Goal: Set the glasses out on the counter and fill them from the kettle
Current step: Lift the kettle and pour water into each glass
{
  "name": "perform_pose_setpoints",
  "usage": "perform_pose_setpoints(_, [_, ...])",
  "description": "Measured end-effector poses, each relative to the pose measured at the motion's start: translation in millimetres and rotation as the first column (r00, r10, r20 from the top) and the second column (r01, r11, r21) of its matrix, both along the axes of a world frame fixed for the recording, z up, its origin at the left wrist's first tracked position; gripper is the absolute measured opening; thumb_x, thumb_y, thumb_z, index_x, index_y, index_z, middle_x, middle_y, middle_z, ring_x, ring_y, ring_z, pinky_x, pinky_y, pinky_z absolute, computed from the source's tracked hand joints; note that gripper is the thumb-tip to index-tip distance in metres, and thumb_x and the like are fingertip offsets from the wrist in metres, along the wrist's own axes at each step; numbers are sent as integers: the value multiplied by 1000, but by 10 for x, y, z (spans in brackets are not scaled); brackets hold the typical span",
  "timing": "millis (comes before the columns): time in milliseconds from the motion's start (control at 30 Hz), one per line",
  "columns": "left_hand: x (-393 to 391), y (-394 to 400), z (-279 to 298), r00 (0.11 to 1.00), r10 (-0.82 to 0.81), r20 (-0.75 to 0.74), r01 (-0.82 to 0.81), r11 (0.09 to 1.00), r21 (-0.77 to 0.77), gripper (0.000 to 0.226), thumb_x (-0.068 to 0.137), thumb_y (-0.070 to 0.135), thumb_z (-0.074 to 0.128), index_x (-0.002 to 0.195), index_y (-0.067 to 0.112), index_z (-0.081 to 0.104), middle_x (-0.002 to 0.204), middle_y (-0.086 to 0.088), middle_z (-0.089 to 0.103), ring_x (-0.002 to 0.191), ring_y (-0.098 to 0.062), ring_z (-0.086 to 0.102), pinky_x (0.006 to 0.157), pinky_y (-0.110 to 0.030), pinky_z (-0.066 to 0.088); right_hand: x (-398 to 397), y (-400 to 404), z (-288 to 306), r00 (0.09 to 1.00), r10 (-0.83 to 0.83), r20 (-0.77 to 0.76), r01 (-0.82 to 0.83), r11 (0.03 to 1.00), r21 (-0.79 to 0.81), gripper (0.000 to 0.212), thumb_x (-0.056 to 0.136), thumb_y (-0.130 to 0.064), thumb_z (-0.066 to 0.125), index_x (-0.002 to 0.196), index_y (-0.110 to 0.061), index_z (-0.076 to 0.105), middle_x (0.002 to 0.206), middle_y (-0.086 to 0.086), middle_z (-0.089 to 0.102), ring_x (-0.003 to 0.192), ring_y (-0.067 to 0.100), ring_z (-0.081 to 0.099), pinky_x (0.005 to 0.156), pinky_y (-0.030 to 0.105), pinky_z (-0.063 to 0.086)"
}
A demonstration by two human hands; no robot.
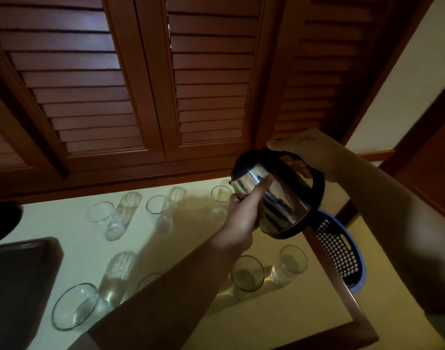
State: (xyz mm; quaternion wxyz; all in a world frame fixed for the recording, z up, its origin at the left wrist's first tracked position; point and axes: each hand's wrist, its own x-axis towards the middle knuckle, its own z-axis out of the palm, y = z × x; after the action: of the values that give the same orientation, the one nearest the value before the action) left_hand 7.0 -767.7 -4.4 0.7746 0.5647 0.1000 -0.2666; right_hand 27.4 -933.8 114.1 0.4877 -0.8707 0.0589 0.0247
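Note:
A shiny steel kettle (284, 198) with a black lid and handle hangs tilted above the pale counter (191, 248), spout toward the back left. My right hand (309, 150) grips its black handle from above. My left hand (244, 213) presses flat against the kettle's steel side. Its spout is just above a clear glass (220, 194) at the back. Several other clear glasses stand upright on the counter: two at the back left (108, 221) (159, 210), one at the front left (76, 306), two at the front right (248, 274) (292, 260). One glass is partly hidden under my left forearm.
A dark brown tray (22, 274) lies on the counter's left side. A blue perforated basket (340, 251) sits below the counter's right wooden edge. Louvred wooden cabinet doors (145, 84) rise behind the counter. A dark round object (3, 218) shows at the far left.

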Motion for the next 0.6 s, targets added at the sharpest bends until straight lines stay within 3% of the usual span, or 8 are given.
perform_pose_setpoints(67, [27,40,-26,1000,-9,-18,9,999,-40,87,65,63,92,131,17,60,121,-7,77,110,-24,73,94,-44,59,46,58,-18,1000,-12,-23,12,1000,-26,64,90,-51,75,89,13,70,46,0,50,38,16,42,44,25,38])
perform_pose_setpoints(167, [55,80,-62,999,-41,-31,39,997,-62,101,49,72,91,131,18,67,121,-10,80,115,-29,74,95,-49,60,74,130,-15,998,-9,-63,6,999,-48,57,89,-53,76,69,-1,67,46,0,49,39,17,41,48,28,37])
perform_pose_setpoints(267, [73,104,-75,995,-60,-80,54,996,-75,98,47,72,93,128,21,69,123,-6,79,115,-24,73,88,-46,61,84,172,7,996,-18,-92,11,997,-76,58,90,-53,74,81,5,71,48,0,51,39,14,41,45,25,37])
perform_pose_setpoints(433, [66,96,-84,990,-108,-87,101,991,-84,72,47,72,90,96,20,76,111,-5,77,110,-21,69,105,-54,54,68,243,75,994,-32,-105,20,993,-114,53,88,-55,75,65,-8,70,50,3,52,40,15,41,45,25,37])
perform_pose_setpoints(500, [60,93,-78,989,-105,-100,97,992,-79,82,44,73,90,106,21,75,119,-3,78,115,-22,70,101,-53,56,54,246,90,995,-24,-101,14,995,-98,53,90,-53,75,49,-21,66,46,1,51,39,15,41,51,28,36])
perform_pose_setpoints(600, [60,83,-85,989,-100,-111,91,993,-80,94,42,74,90,117,19,75,118,-9,80,116,-26,72,99,-52,58,38,249,100,996,-22,-91,12,995,-101,57,90,-53,75,43,-23,64,44,0,51,39,16,41,54,30,37])
